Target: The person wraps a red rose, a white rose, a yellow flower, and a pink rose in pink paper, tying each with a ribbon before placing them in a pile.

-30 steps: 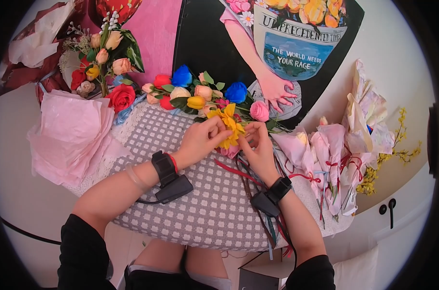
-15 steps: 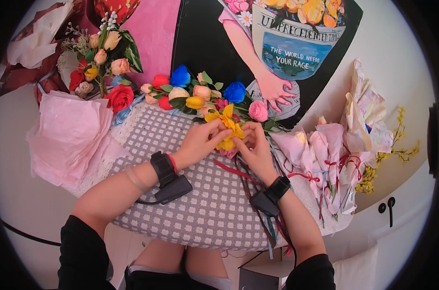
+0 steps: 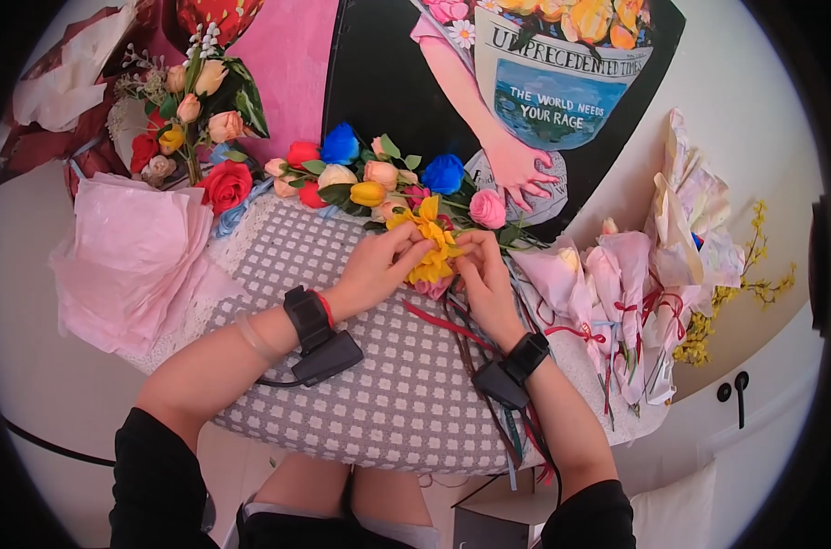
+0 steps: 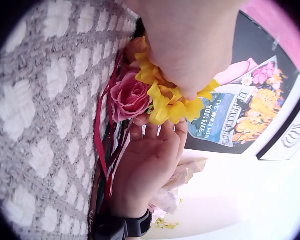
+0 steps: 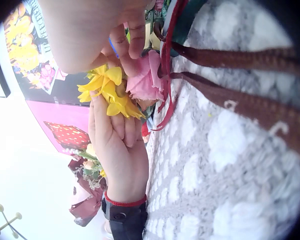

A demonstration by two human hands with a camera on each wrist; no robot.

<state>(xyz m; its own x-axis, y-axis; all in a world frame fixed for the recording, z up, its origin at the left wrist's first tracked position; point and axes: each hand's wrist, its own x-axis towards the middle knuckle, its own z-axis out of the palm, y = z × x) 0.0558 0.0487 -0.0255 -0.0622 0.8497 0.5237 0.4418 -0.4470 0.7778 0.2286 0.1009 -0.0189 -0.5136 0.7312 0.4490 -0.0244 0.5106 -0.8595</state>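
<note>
In the head view a yellow flower (image 3: 431,240) with ruffled, pointed petals is between both hands, above the table's far middle. My left hand (image 3: 379,265) pinches it from the left, thumb and index finger bent on the petals. From the right, my right hand (image 3: 489,279) holds its edge with bent fingers. Right under it sits a pink rose (image 4: 132,95), close to the right fingertips in the left wrist view. A red ribbon (image 3: 438,320) lies below the hands, and brown ribbons (image 5: 240,95) run across the cloth in the right wrist view. The yellow flower's stem is hidden.
Behind the hands lies a row of mixed blooms, with a blue rose (image 3: 444,174) and a pink rose (image 3: 488,209). Pink wrapping sheets (image 3: 127,261) are stacked at left. Small wrapped bouquets (image 3: 608,284) lie at right on the checked cloth (image 3: 342,412). A painting (image 3: 388,82) stands behind.
The right thumb has moved slightly on the petals, coming forward and then drawing back to the right. The left hand stays on the yellow flower, nearly still.
</note>
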